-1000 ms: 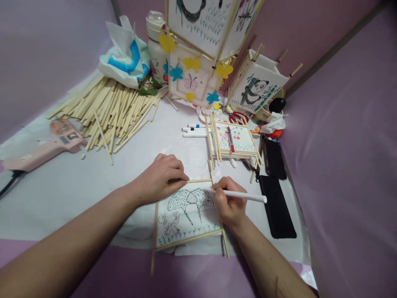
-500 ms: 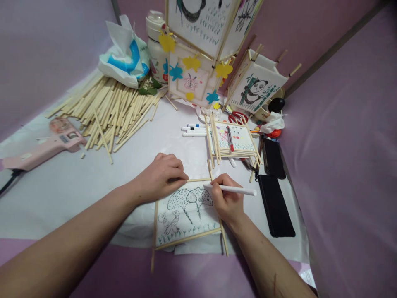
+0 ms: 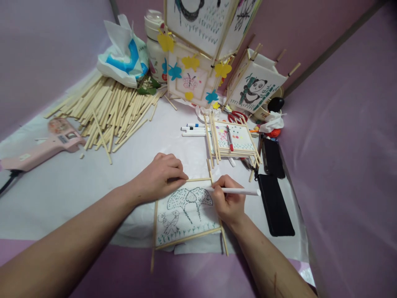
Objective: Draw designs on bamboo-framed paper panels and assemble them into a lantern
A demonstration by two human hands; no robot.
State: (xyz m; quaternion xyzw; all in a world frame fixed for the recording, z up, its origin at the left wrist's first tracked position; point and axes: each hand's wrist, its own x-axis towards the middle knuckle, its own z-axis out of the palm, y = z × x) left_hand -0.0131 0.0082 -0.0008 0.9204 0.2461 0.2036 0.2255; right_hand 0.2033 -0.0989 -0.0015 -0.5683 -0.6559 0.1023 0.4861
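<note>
Two bare hands show in the head view, the left hand [image 3: 166, 171] and the right hand [image 3: 228, 198], both at a framed panel [image 3: 192, 227] by the near edge of the white-covered worktop [image 3: 62, 186]. The panel is white paper edged with thin wooden sticks, and two of its side sticks run past the paper toward the person. On it are a dotted butterfly-like shape, a smaller outlined figure at lower left and a row of green grass marks. The left hand lies bent over the panel's far stick, thumb and fingertips at the wood; whether it pinches the stick, I cannot tell. The right hand is closed around a white pen [image 3: 242, 191], its tip close to the shape's upper right part; contact with the paper is unclear.

Toward the worktop's right edge lie two black phone-like slabs [image 3: 276, 207]. Between them and the middle, a stack of small frames [image 3: 245, 142] carries a red-capped pen [image 3: 230, 138], with white markers [image 3: 194, 134] just left. Along the back edge stand a panda lantern [image 3: 257, 85], a tall lantern [image 3: 198, 25] and a bottle [image 3: 153, 45]. Loose sticks [image 3: 105, 109] fill the far left corner, and a pink glue gun [image 3: 40, 150] lies by the left edge.
</note>
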